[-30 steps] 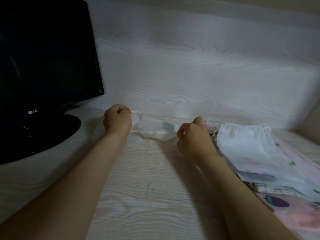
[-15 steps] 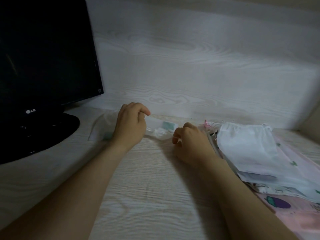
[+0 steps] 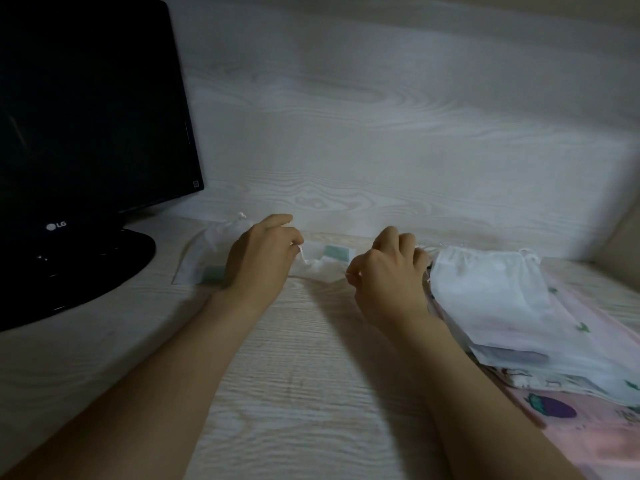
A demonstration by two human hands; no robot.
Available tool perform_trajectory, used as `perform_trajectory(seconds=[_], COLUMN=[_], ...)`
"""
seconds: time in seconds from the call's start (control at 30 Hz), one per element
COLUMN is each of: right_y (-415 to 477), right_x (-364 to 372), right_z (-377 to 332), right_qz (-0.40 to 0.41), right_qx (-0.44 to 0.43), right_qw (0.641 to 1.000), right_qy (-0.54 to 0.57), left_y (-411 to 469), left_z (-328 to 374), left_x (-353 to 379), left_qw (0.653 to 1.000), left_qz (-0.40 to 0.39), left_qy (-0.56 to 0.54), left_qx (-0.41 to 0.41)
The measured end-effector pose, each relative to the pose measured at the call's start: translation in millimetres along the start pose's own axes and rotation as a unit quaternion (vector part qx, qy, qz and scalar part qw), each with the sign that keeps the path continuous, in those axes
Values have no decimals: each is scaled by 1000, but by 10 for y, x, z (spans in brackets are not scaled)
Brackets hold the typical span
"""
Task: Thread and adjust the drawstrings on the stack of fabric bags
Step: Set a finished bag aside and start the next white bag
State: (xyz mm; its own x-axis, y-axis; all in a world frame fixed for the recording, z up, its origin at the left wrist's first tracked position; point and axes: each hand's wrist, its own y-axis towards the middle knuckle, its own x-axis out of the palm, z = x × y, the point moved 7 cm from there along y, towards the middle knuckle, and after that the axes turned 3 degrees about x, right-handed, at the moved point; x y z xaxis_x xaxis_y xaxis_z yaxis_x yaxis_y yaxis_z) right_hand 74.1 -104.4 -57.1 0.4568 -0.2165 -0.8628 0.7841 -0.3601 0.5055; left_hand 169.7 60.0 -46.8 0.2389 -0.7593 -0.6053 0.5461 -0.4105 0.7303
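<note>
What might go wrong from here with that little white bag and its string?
Both the left hand and right hand pinch the thin drawstring; a hard tug might pull it out of the small bag. The right hand sits right beside the stack of bags, so a sideways pull may shove it askew.

The monitor (image 3: 86, 116) at the desk's left edge is glossy black with a pale grey logo. The desk (image 3: 294, 375) is whitish wood with grey grain. Near its back edge the small bag (image 3: 211, 244) is white with pale green patches, its drawstring (image 3: 304, 256) white. At the right edge the stack (image 3: 485, 296) is white on top, pink with purple-and-green prints below.
</note>
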Motion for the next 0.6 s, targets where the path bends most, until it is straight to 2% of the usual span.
perform_trajectory(seconds=[0.07,0.2,0.4,0.5,0.6], right_y=[3,-1,-20,-5,-1], right_x=[-10,67,28,-12,-78], right_z=[2,48,54,34,-7], right_qz=[-6,-52,22,61,103], right_qx=[-6,34,103,77,14], right_qw=[1000,989,947,941,937], right_qy=[14,130,303,324,333], left_y=[-7,-21,-17,-14,-17], left_z=[39,36,98,106,121], left_x=[-47,-89,-131,-127,-101], left_qw=[999,995,997,998,999], left_qz=[11,3,27,30,27], left_qy=[43,91,54,42,31], left_qx=[-2,-36,-38,-31,-20])
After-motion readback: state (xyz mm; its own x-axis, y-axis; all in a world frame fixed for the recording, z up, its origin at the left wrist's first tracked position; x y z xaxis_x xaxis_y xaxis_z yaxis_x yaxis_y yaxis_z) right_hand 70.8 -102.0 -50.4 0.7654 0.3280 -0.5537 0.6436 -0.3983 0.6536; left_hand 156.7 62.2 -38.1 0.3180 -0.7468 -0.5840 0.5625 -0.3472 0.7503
